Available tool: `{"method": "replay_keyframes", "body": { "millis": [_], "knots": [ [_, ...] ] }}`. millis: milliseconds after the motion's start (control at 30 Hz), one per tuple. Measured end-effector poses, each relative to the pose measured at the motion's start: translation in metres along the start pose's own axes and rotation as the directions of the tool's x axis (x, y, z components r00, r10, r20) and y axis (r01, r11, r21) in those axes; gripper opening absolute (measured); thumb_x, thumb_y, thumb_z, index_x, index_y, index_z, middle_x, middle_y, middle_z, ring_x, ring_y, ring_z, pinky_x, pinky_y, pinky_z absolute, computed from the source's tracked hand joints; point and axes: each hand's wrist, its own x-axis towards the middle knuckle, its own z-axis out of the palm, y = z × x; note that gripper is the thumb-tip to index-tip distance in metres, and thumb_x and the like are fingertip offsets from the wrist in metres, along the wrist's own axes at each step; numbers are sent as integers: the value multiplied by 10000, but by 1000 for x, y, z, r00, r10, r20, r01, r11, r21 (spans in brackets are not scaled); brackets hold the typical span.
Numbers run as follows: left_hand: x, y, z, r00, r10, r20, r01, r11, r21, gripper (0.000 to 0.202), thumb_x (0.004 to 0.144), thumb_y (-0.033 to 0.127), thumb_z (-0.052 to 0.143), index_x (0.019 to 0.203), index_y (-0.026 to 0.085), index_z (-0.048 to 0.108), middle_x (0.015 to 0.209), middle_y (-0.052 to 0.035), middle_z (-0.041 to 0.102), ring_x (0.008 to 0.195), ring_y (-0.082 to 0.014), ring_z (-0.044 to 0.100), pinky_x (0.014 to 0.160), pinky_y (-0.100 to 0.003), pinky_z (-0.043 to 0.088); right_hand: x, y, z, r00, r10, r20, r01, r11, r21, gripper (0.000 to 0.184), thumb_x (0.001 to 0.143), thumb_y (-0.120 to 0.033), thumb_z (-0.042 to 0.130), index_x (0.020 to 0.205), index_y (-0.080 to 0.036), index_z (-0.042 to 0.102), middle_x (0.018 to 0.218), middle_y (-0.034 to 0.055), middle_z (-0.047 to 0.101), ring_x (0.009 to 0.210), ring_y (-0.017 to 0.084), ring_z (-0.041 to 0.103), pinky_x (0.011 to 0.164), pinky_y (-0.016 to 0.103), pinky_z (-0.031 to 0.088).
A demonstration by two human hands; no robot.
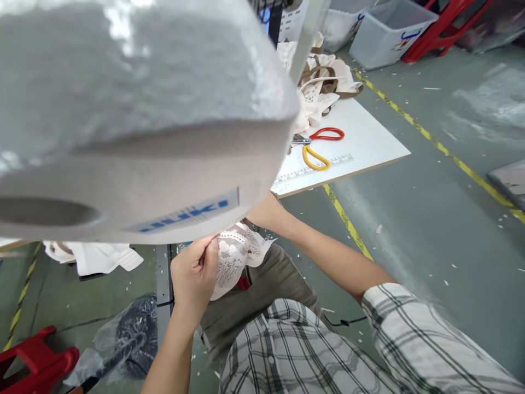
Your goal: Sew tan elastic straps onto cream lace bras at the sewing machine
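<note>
A large pale sewing machine head [229,158] with blue lettering fills the upper left and stands close in front of me. Below its lower edge, my left hand [193,269] is closed, thumb and fingers pinching the edge of a white lace garment piece [233,256]. The lace drapes over my lap, its upper part running under the machine. My right hand [264,212] is at the far side of the lace, close to the machine; its fingers are hidden behind the machine head.
A white table [369,142] at right carries scissors [328,134] with red and yellow handles, a printed ruler scale and a lace garment pile [324,82]. More white fabric [102,257] hangs at left. Red stools [36,355] and plastic bins [389,33] stand on the floor.
</note>
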Motion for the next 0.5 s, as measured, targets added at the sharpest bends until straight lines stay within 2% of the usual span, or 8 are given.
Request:
{"method": "replay_keyframes", "body": {
  "millis": [167, 500],
  "knots": [
    [-1, 2, 0, 1000, -11, -18, 11, 999, 30, 234, 948, 259, 574, 1038, 263, 790, 1036, -6, 795, 910, -191, 757, 703, -237, 568, -1, -1, 0, 998, 18, -57, -13, 996, 93, 62, 823, -195, 527, 763, -191, 543, 992, 69, 631, 953, 197, 572, 817, 324, 463],
    [-2, 6, 5, 998, 16, -62, -13, 998, 55, 227, 951, 254, 581, 1060, 238, 780, 1048, -24, 792, 933, -188, 750, 811, -264, 571, -4, 0, 0, 996, 33, -80, -22, 990, 138, 80, 843, -163, 569, 771, -190, 549, 944, 33, 606, 875, 152, 526, 766, 285, 418]
  ]
}}
